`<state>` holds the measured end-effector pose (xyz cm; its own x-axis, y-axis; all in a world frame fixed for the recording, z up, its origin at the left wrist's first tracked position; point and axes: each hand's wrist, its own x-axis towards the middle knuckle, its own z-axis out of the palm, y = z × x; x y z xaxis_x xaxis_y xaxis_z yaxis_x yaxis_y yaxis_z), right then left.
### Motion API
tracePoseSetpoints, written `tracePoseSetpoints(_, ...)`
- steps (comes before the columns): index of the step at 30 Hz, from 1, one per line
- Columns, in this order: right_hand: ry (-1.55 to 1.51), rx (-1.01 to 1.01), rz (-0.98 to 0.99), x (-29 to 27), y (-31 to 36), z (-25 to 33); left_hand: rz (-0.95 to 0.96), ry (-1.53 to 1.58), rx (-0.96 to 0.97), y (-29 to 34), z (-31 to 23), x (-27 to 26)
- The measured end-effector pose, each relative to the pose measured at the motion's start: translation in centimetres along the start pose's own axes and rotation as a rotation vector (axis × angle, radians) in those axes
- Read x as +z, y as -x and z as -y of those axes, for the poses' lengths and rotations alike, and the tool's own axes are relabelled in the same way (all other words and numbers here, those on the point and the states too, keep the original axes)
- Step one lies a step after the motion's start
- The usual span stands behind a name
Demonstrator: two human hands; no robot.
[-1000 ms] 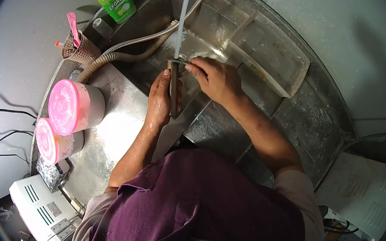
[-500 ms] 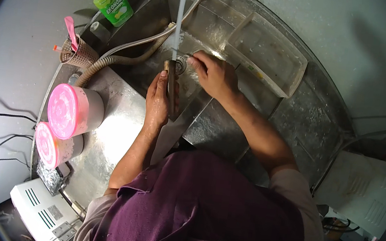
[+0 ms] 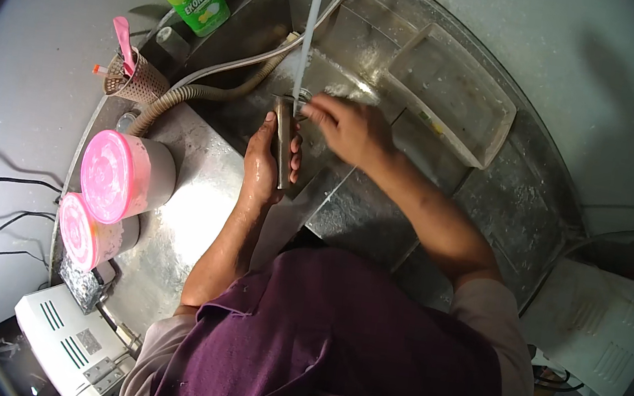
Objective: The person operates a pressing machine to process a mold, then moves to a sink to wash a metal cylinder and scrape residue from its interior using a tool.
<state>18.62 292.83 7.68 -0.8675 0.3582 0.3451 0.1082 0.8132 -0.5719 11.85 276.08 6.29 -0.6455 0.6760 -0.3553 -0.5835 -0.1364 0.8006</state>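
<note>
My left hand [image 3: 262, 161] is wrapped round a long, narrow metal piece [image 3: 282, 142] and holds it upright-looking over the sink [image 3: 235, 121]. A pale straight stream [image 3: 311, 31], which looks like running water, comes down to the upper end of the piece. Just right of that end is my right hand [image 3: 355, 130], its fingers curled together. Whatever they may hold is too small or hidden to make out. Part of a round drain [image 3: 305, 95] shows behind the metal piece, between the two hands.
A ribbed hose [image 3: 211, 94] curves into the sink from the left. Two pink-lidded tubs [image 3: 154, 170] stand on the left metal counter. Behind them are a perforated cup [image 3: 145, 82] with a pink utensil and a green soap pouch [image 3: 198, 5]. A shallow clear tray [image 3: 456, 96] lies at the right.
The whole view has shifted slightly. My left hand has turned the metal piece a little, showing more of its broad face. My right hand has come slightly closer to its upper end.
</note>
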Motion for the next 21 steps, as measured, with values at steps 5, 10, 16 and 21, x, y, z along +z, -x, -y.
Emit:
tracePoseSetpoints(5, -0.100, -0.192, -0.018, -0.2, 1.2, 0.9, 0.044, 0.050, 0.043, 0.6, -0.2, -0.1)
tracePoseSetpoints(10, -0.104, -0.136, -0.047, -1.5, 1.1, 1.6, 0.149, 0.193, -0.058, 1.0, -0.8, 0.0)
tracePoseSetpoints(16, -0.073, -0.104, -0.104, -1.7, 1.4, 1.8, 0.252, 0.359, -0.066, 1.2, -1.0, 0.4)
tracePoseSetpoints(21, -0.168, -0.057, -0.119, -1.7, 1.7, 2.1, 0.197, 0.204, 0.007, 1.4, -1.6, 1.3)
